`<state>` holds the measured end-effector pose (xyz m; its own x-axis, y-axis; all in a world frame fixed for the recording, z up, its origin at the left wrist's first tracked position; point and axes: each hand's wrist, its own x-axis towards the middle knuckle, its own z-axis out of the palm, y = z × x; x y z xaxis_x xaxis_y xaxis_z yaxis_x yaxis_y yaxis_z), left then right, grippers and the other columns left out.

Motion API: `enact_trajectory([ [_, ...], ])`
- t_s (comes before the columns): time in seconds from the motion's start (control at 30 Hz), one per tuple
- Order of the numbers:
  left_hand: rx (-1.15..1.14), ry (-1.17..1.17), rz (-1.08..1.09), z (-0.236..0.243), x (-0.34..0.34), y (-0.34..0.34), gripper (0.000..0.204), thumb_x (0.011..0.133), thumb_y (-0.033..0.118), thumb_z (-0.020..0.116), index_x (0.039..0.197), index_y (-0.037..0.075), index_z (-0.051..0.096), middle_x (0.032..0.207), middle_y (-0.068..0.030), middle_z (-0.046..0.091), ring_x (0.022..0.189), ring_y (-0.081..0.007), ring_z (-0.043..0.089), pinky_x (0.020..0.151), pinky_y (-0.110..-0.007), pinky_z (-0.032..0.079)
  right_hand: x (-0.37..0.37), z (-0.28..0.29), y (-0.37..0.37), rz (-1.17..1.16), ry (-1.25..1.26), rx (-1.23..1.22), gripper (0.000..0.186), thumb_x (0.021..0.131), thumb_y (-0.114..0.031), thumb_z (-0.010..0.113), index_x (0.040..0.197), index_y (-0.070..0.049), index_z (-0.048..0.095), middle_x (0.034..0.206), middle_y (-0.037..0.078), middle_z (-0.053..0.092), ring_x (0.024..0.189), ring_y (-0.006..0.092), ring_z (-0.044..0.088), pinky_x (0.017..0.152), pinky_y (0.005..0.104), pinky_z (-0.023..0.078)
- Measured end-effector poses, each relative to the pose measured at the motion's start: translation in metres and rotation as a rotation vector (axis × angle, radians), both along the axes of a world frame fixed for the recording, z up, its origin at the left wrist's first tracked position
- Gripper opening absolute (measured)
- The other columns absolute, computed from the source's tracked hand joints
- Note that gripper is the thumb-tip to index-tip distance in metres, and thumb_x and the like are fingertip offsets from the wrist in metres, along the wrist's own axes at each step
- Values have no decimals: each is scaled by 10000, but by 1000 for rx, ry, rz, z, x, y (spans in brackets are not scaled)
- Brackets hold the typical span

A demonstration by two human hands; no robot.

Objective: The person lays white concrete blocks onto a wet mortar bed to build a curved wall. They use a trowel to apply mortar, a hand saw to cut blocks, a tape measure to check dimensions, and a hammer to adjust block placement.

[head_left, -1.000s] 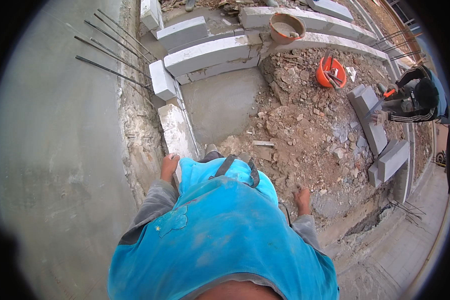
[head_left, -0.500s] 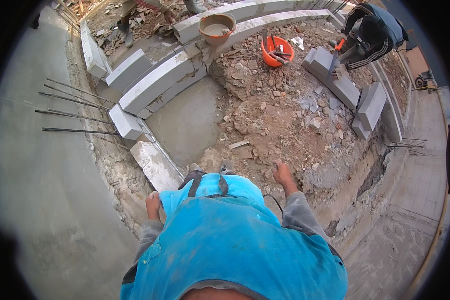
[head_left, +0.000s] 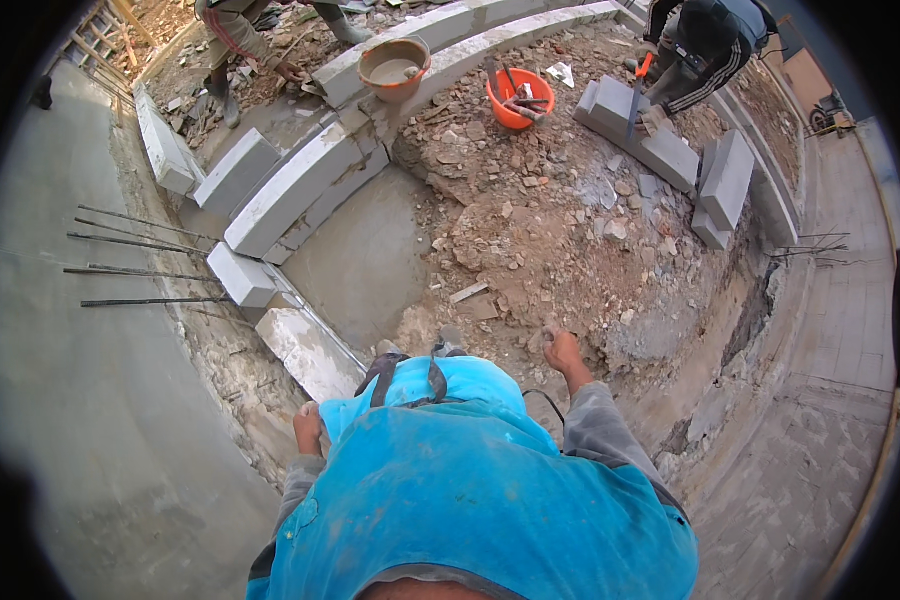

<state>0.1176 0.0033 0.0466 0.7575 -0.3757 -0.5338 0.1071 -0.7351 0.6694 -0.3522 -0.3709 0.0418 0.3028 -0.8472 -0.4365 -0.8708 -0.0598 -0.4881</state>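
Note:
My right hand (head_left: 564,352) is held out in front of my right side, above the rubble. Its fingers are curled together, and whatever may be inside them is hidden. Close against the left edge of my blue shirt hangs my left hand (head_left: 309,430), its fingers mostly turned out of sight. The nearest thing to it is a mortar-smeared white block (head_left: 305,350) at the end of a low wall. Beyond that lies a light grey block (head_left: 242,275). Wet-looking grey mortar (head_left: 355,255) covers the ground inside the wall.
Steel bars (head_left: 150,270) jut out leftward. A mortar bucket (head_left: 395,72) stands on the curved block wall (head_left: 300,190). An orange bucket (head_left: 515,118) with tools sits on the rubble (head_left: 530,220). At far right a person (head_left: 705,50) holds a saw (head_left: 634,100) at grey blocks (head_left: 670,155); another person (head_left: 260,45) bends at upper left.
The view has shifted, so the buckets, walls and blocks appear farther left and higher. My two hands keep nearly the same pose beside my body.

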Motion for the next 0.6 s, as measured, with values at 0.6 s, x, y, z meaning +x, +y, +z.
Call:
enact_trajectory([
  [0.6, 5, 74, -37, -17, 14, -3, 361, 890, 188, 616, 1127, -82, 655, 904, -115, 700, 803, -182, 648, 721, -313, 513, -9, -13, 2, -66, -44, 34, 371, 788, -71, 623, 1156, -32, 651, 1096, 228, 682, 1037, 363, 659, 910, 415, 516],
])
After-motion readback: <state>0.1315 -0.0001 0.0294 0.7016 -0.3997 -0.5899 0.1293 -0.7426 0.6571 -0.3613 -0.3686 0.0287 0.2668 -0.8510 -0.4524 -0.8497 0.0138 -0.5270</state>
